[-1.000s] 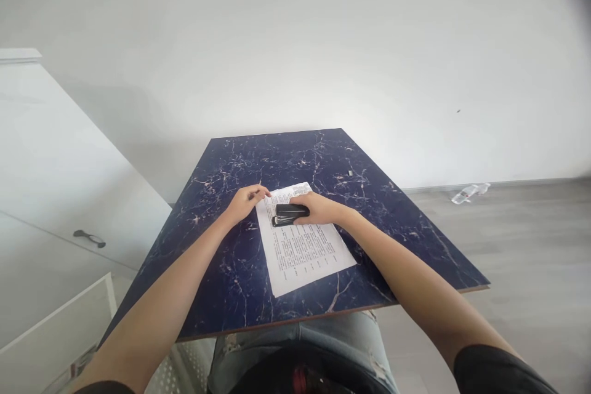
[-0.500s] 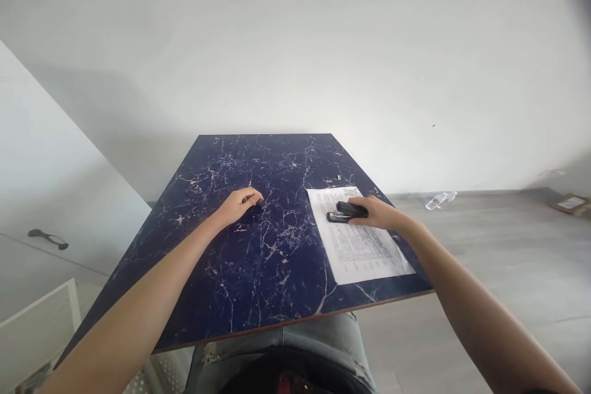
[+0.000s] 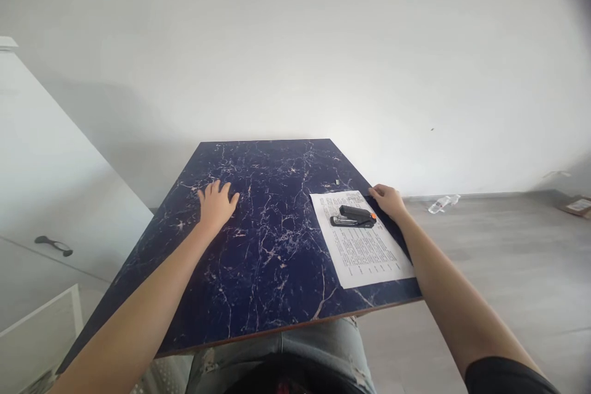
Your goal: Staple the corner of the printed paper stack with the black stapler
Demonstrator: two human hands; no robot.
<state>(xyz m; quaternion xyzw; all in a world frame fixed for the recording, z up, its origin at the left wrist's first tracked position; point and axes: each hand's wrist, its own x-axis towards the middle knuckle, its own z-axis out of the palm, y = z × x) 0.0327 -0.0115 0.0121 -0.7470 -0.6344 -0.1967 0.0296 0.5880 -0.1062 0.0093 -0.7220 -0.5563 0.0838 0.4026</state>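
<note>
A black stapler (image 3: 354, 217) with an orange spot at its rear end lies on its own on a printed sheet of paper (image 3: 367, 257), its jaw pointing left. My left hand (image 3: 216, 202) rests on the dark blue marbled table (image 3: 258, 277), fingers spread and nothing in them. At the table's right edge is my right hand (image 3: 386, 198), beside the paper's upper right corner and apart from the stapler. Its fingers are closed together at the edge and seem to hold it; their undersides are hidden.
A small grey piece (image 3: 337, 182), perhaps staples, sits beyond the paper. On the floor to the right lie a clear plastic bottle (image 3: 443, 203) and a cardboard box (image 3: 577, 205). A white cabinet with a dark handle (image 3: 54, 245) stands at the left; a pale wall rises behind the table.
My right hand has let go of the stapler, left it on the paper and moved right to the table edge. My left hand has shifted left and opened from a curled shape.
</note>
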